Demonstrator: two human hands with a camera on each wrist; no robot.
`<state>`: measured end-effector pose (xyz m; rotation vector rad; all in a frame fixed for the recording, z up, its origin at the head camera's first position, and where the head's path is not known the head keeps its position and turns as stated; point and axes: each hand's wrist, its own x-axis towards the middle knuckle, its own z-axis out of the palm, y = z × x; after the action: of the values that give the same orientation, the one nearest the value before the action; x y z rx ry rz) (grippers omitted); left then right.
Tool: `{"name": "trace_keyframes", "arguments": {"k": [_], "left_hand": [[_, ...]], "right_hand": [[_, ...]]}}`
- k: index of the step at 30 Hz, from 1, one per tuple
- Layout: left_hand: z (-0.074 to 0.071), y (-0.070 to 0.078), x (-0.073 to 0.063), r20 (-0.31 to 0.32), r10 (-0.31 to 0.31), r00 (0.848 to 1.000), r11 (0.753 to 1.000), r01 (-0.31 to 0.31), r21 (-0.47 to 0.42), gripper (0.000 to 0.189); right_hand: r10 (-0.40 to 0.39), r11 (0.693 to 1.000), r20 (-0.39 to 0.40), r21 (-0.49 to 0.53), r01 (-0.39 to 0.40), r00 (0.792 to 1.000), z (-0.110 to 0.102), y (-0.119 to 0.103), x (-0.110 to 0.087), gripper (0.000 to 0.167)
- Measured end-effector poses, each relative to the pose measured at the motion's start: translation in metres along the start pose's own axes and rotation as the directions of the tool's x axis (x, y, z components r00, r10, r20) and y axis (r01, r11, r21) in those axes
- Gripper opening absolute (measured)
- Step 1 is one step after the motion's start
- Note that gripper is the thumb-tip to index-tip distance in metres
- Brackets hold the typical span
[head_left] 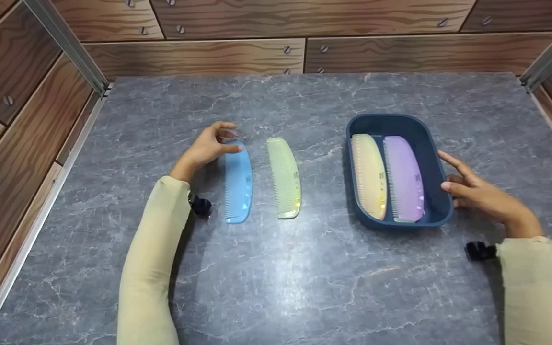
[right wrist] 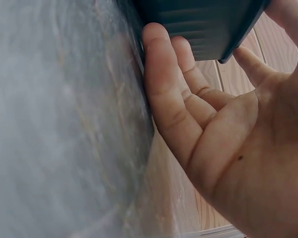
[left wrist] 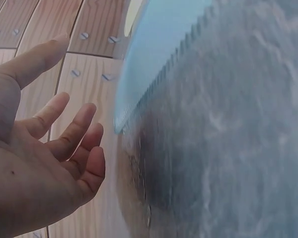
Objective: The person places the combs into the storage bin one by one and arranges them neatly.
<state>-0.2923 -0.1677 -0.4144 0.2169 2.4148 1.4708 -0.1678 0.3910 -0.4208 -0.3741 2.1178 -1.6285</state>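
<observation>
A blue comb (head_left: 240, 184) lies flat on the table, teeth facing left. My left hand (head_left: 210, 143) is over its far end, thumb and fingers spread apart with nothing between them; the left wrist view shows a gap between the fingers and the comb. Just right of it lies a pale green comb (head_left: 285, 179). A dark blue bin (head_left: 436, 167) holds a cream comb (head_left: 371, 177) and a purple comb (head_left: 404, 179) side by side. My right hand (head_left: 484, 194) rests against the bin's right side, thumb at the rim and loosely bent fingers along the outer wall (right wrist: 203, 29).
The grey marbled table (head_left: 304, 273) extends around the combs and bin. Wood-patterned panels (head_left: 199, 57) stand along the back and both sides, with metal posts at the back corners. A small black device (head_left: 201, 206) is on the left wrist, another (head_left: 480, 250) on the right.
</observation>
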Motion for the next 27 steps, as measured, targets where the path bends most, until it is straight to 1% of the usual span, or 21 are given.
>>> {"name": "trace_keyframes", "arguments": {"k": [9, 13, 17, 27], "left_hand": [[-0.006, -0.01, -0.003, -0.003, -0.026, 1.0, 1.0, 0.026, 0.005, 0.067], [-0.007, -0.011, -0.005, 0.006, -0.032, 0.999, 0.999, 0.032, 0.004, 0.066], [-0.008, -0.014, -0.005, 0.016, -0.039, 0.999, 0.999, 0.039, 0.004, 0.066], [-0.009, -0.015, -0.003, 0.027, -0.071, 0.997, 0.997, 0.071, 0.019, 0.066]], "right_hand": [[0.0, 1.0, -0.002, -0.005, 0.0, 1.0, 0.0, 0.001, 0.0, 0.068], [-0.002, 1.0, 0.001, 0.003, 0.002, 1.0, 0.0, 0.002, 0.0, 0.068], [-0.008, 1.0, 0.004, 0.013, 0.008, 1.0, 0.0, 0.002, 0.0, 0.068], [0.002, 1.0, -0.013, -0.02, -0.002, 1.0, -0.001, 0.001, -0.001, 0.069]]}}
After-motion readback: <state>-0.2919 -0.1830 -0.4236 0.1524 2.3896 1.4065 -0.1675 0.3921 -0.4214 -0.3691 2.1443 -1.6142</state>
